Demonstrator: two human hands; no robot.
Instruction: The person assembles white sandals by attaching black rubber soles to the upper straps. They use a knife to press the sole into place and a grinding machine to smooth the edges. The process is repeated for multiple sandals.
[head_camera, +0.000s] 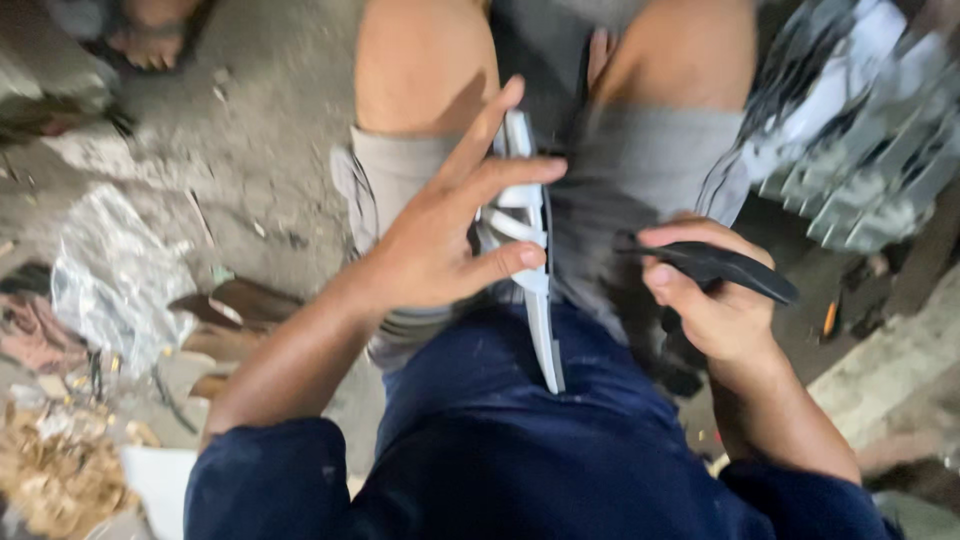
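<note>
Left hand (430, 250): fingers spread, fingertips resting on a white plastic piece (535, 290) lying edge-up along the lap. Right hand (715, 300): fingers curled around a black tool (725, 268), just beside the piece's right edge, a narrow gap between.

Rough workshop: bare concrete floor (260, 150), scrap litter (60, 470), stacked metal parts (860, 130).

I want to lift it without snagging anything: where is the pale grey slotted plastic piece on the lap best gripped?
Probably by its narrow lower tail, coming in from below: the grey plastic piece tapers to a bare strip there, while the left hand covers its slotted upper part. The right hand holds a black tool beside it.
</note>
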